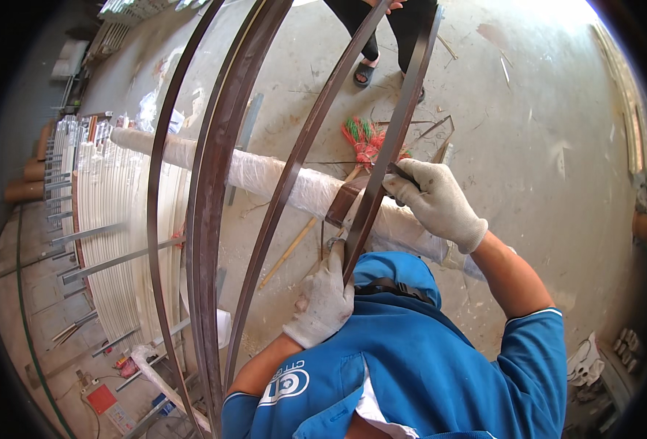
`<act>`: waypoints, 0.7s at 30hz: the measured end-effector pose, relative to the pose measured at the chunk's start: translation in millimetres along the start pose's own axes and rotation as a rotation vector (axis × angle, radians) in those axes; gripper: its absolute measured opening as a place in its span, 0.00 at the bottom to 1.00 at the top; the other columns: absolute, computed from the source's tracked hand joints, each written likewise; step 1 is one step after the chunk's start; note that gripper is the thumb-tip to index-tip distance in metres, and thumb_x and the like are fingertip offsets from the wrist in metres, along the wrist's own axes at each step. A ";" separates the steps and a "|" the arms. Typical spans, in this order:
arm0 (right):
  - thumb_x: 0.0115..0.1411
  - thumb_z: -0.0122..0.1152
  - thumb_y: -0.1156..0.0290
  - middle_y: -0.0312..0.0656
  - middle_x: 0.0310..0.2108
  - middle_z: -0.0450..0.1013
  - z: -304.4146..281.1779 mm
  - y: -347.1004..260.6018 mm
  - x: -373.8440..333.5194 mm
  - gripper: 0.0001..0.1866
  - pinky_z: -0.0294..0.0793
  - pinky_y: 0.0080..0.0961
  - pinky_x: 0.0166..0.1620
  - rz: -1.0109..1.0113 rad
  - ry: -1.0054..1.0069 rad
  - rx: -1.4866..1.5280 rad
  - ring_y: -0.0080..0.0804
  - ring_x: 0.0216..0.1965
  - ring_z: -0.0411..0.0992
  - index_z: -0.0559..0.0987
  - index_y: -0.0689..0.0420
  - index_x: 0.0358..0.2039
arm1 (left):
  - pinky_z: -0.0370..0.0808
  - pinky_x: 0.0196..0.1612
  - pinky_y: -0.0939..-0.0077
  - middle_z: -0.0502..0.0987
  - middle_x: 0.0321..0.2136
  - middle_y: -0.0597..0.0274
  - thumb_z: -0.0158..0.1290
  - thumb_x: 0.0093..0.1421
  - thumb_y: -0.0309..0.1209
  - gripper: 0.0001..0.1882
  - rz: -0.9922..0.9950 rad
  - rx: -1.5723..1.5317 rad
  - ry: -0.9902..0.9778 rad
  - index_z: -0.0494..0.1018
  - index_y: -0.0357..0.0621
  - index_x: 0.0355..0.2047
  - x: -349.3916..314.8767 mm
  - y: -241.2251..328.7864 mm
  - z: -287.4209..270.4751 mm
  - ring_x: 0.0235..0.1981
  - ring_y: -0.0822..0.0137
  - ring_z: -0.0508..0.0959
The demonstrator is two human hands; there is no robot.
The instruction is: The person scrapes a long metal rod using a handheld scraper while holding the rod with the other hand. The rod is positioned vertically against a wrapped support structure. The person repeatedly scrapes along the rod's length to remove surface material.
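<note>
My right hand (438, 199), in a pale work glove, is closed around a short dark piece (402, 174) at the side of the rightmost long brown strip (391, 150). Most of that piece is hidden by the fingers. Also gloved, my left hand (323, 296) is closed by the lower end of the same strip, its fingertips pointing up along the left side. What they grip is partly hidden. Between the hands, a short brown block (347, 199) rests against a plastic-wrapped roll (294, 184). Several more curved brown strips (217, 139) run lengthwise to my left.
Another person's hand (395, 6) touches a strip's far end; their sandalled foot (364, 74) stands on the concrete floor. A red and green broom (367, 139) lies beyond the roll. Stacked white profiles (107, 241) on metal bars fill the left. A red-and-white box (104, 401) sits lower left.
</note>
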State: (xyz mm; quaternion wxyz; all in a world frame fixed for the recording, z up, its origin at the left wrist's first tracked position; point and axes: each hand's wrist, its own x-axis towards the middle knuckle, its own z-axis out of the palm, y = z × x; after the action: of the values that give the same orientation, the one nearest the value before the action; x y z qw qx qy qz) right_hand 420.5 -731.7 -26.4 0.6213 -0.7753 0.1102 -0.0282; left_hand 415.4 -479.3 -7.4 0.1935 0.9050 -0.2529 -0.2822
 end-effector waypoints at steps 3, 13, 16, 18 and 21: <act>0.61 0.62 0.74 0.57 0.26 0.74 3.8 0.2 -3.8 0.07 0.73 0.34 0.32 -0.054 0.064 -0.114 0.50 0.27 0.76 0.80 0.66 0.33 | 0.74 0.45 0.46 0.76 0.42 0.30 0.51 0.62 0.29 0.31 0.047 -0.021 0.048 0.60 0.31 0.63 0.9 0.7 0.1 0.41 0.34 0.78; 0.64 0.59 0.72 0.30 0.24 0.72 -10.1 2.3 8.2 0.09 0.67 0.21 0.29 0.167 0.217 0.404 0.16 0.25 0.66 0.81 0.65 0.32 | 0.74 0.46 0.44 0.77 0.42 0.32 0.51 0.65 0.32 0.27 -0.030 -0.103 0.056 0.63 0.37 0.63 2.4 4.8 -1.7 0.42 0.32 0.78; 0.64 0.61 0.71 0.31 0.23 0.71 -34.5 4.0 14.4 0.07 0.66 0.17 0.29 0.120 0.313 0.508 0.15 0.24 0.63 0.82 0.61 0.33 | 0.73 0.46 0.44 0.77 0.42 0.32 0.51 0.66 0.33 0.27 -0.041 -0.113 0.034 0.64 0.37 0.63 1.5 3.9 -2.9 0.42 0.31 0.78; 0.64 0.63 0.70 0.31 0.25 0.72 -45.2 4.1 20.1 0.09 0.70 0.20 0.32 0.076 0.280 0.224 0.17 0.26 0.67 0.82 0.63 0.38 | 0.73 0.46 0.43 0.77 0.43 0.31 0.51 0.65 0.33 0.27 -0.005 -0.079 0.054 0.64 0.37 0.63 2.3 1.7 -3.5 0.43 0.31 0.78; 0.67 0.61 0.70 0.29 0.32 0.76 -48.8 -0.4 32.4 0.12 0.75 0.23 0.36 -0.240 0.292 -0.191 0.23 0.31 0.75 0.82 0.58 0.50 | 0.73 0.46 0.44 0.77 0.43 0.31 0.51 0.65 0.33 0.27 0.015 -0.083 0.066 0.64 0.37 0.62 2.7 0.0 -1.7 0.43 0.32 0.78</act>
State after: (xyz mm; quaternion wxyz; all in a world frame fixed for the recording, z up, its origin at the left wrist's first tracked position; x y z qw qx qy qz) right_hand 443.3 -785.0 -18.1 0.5148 -0.8258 0.1079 -0.2037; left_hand 418.4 -480.5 -7.2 0.2410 0.9031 -0.2414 -0.2607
